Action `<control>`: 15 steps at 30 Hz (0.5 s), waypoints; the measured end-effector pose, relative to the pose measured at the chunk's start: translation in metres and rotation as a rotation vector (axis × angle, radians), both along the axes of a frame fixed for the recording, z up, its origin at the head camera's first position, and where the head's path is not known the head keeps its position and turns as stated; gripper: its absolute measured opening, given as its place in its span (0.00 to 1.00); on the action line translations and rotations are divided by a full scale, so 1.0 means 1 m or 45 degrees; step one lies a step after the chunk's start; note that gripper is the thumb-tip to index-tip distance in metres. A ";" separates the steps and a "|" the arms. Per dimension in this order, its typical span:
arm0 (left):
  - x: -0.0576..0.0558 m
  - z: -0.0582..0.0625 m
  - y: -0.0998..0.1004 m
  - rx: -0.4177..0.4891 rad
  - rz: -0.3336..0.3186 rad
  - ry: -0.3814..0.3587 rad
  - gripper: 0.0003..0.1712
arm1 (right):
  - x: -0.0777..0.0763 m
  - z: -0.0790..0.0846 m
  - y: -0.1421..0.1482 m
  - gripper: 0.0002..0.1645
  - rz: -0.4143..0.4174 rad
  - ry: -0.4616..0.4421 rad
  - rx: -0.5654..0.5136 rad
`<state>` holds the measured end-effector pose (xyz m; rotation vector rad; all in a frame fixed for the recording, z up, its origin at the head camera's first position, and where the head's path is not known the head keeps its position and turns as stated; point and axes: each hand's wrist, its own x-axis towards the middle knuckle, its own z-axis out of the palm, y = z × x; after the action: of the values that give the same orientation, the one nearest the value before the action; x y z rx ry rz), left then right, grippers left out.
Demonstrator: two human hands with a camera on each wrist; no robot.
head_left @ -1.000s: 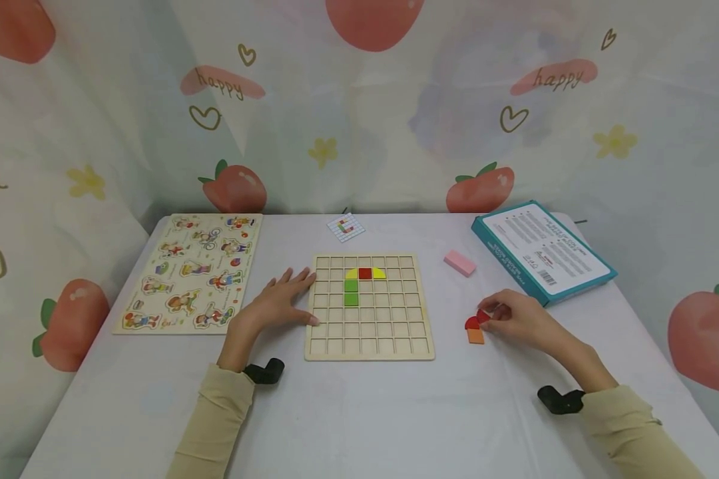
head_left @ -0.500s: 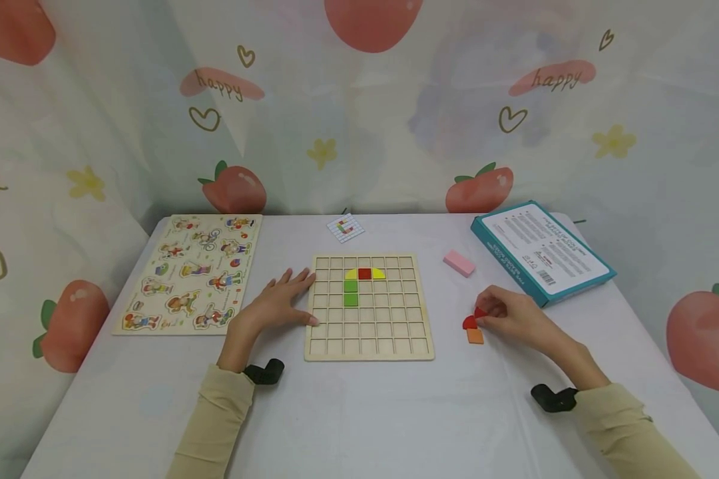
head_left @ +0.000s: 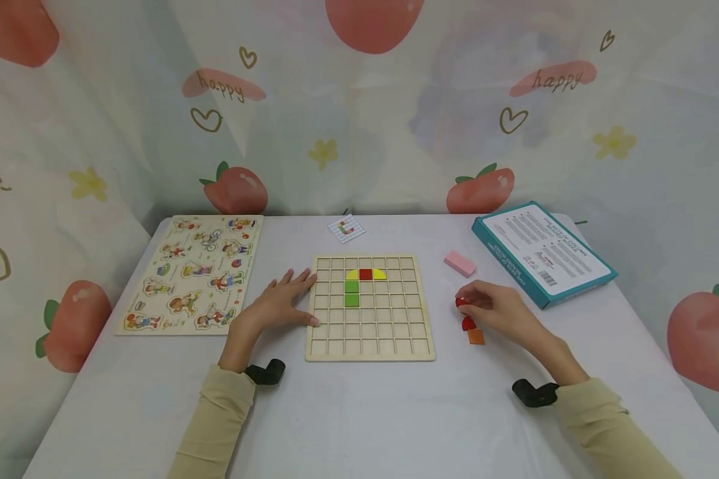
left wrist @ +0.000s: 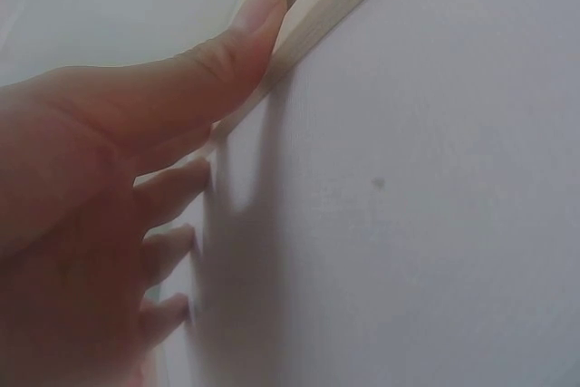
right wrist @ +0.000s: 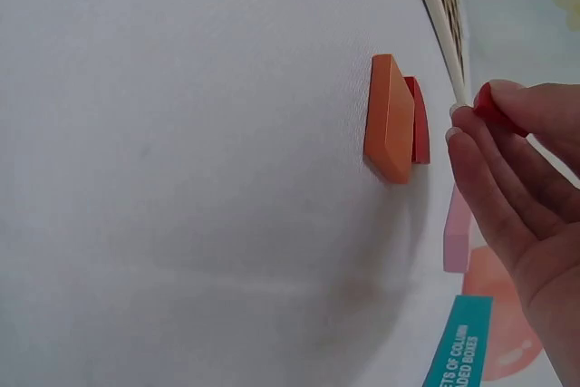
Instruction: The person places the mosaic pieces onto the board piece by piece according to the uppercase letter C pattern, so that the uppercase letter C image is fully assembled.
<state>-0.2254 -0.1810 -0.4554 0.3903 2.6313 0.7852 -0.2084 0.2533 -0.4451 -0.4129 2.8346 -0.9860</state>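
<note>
Small red piece (head_left: 461,302) pinched over the table (head_left: 395,419)

It hangs right of the grid board (head_left: 368,355), the right hand's (head_left: 494,307) grip clamped on it, thumb against fingers. I'd judge it light, stiff and smooth, best pinched by its edges. Just nearer lie another red piece (head_left: 468,324) and an orange tile (head_left: 476,337). The left hand's (head_left: 283,303) grip is spread, thumb on the board's left edge. Farther back sits a pink block (head_left: 459,263).

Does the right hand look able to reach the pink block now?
Probably yes: the pink block lies near the right hand with nothing between them, though that hand pinches a red piece.
</note>
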 end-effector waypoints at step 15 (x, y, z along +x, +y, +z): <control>0.000 0.000 0.001 0.010 0.013 -0.012 0.58 | -0.008 0.002 -0.036 0.15 0.096 0.034 -0.065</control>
<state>-0.2252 -0.1802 -0.4552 0.3742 2.6241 0.7984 -0.2166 0.2171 -0.4436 -0.5373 2.7995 -1.0474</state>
